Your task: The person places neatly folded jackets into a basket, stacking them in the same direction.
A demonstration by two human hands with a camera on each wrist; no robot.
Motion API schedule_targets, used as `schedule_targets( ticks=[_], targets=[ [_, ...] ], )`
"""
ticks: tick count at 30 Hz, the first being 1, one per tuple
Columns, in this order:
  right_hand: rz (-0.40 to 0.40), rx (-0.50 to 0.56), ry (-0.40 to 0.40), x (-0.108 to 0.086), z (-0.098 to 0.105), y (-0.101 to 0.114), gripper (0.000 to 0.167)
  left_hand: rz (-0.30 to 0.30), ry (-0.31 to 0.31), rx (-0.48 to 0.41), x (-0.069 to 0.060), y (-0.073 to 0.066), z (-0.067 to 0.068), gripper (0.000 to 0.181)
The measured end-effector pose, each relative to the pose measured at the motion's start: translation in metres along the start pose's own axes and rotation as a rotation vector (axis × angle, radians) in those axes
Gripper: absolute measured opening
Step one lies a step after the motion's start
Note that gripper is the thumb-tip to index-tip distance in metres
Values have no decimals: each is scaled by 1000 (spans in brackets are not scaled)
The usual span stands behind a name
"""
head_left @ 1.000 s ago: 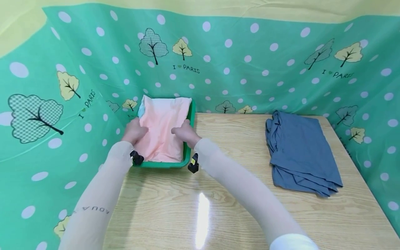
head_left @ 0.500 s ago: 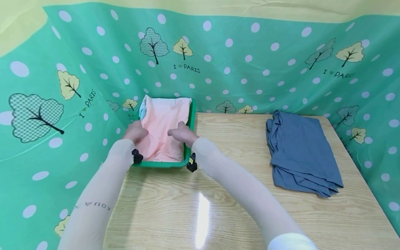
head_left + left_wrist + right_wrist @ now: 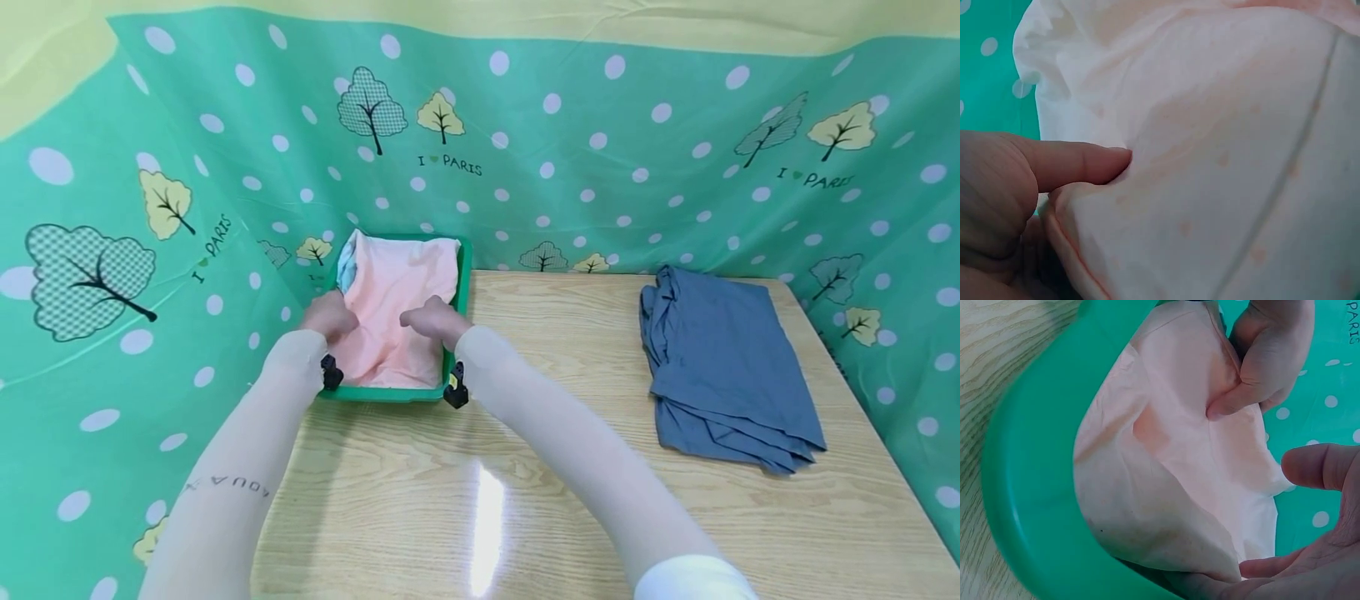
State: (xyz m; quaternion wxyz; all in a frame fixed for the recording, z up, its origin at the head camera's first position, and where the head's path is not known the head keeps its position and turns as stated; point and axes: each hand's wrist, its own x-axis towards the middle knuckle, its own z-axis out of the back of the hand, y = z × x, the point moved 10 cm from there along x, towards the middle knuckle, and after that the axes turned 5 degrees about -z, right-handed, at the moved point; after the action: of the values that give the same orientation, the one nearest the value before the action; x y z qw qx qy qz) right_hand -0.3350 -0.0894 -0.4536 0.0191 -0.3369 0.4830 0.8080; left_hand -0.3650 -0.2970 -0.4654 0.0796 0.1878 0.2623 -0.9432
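Observation:
A pale pink cloth [image 3: 401,279] lies bunched inside a green plastic tub [image 3: 390,395] at the table's far left in the head view. At its upper left a light blue piece of fabric [image 3: 347,268] shows. My left hand [image 3: 330,315] pinches the cloth's left edge; in the left wrist view the thumb [image 3: 1088,165] presses on top and the other fingers are partly hidden under it. Over the tub's right side is my right hand [image 3: 437,321]. In the right wrist view its thumb [image 3: 1316,465] stands off the cloth, while the outstretched fingers touch the cloth's edge.
Folded dark blue cloth [image 3: 731,367] lies at the right of the wooden table [image 3: 555,400]. A green dotted curtain [image 3: 570,150] hangs behind and along both sides, close to the tub's back and left.
My right hand has shifted a little left, further over the cloth. The cloth's upper left corner has drawn slightly right, and more of the light blue fabric shows. The left hand has barely moved.

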Motion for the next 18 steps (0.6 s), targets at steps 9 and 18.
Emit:
schedule_targets(
  ticks=[9,18],
  targets=[
    [17,-120,-157,-9,5,1,86,-58,-87,39,-16,-20,15,50],
    [251,-122,-245,-33,29,14,75,-152,-191,103,-30,-49,33,51]
  ],
)
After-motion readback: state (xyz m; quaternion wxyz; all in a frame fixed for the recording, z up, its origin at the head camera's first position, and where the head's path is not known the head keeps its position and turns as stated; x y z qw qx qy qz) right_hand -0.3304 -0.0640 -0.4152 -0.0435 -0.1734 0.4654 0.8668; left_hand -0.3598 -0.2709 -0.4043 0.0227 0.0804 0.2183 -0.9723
